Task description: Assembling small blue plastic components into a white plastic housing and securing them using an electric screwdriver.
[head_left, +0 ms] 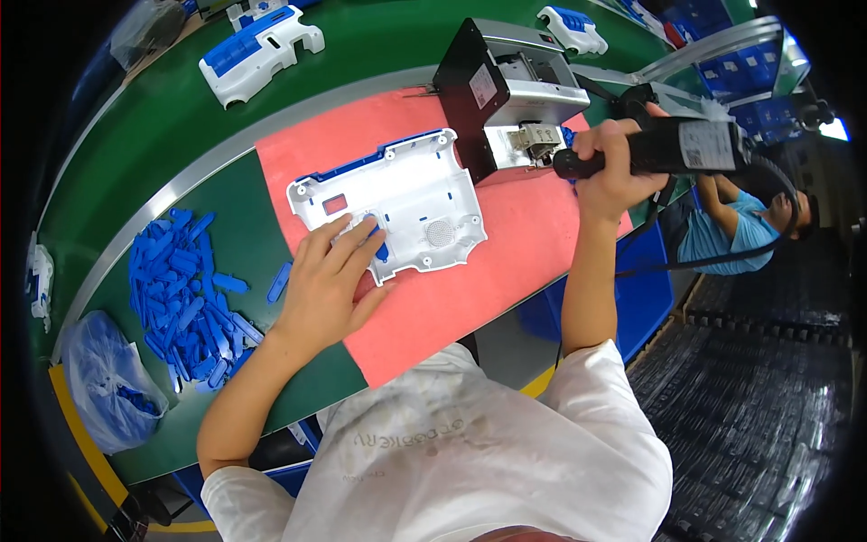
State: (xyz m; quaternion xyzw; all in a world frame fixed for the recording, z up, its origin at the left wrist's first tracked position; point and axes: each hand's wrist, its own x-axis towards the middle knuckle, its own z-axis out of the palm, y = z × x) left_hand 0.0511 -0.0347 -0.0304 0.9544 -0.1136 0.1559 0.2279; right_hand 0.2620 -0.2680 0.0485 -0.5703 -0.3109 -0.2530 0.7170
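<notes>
A white plastic housing shell (411, 194) with a blue rim lies open side up on a red mat (506, 262). My left hand (327, 280) rests flat on its near left part, fingers pressing a small blue piece against the shell. My right hand (614, 167) grips a black electric screwdriver (668, 147) held sideways, its tip pointing at the outlet of a black and grey screw feeder box (506, 86) at the mat's far edge.
A heap of several small blue plastic strips (185, 294) lies on the green bench to the left, beside a clear bag (108, 379). Assembled white and blue housings (257, 50) sit on the conveyor beyond. Another person in a blue shirt (731, 235) sits to the right.
</notes>
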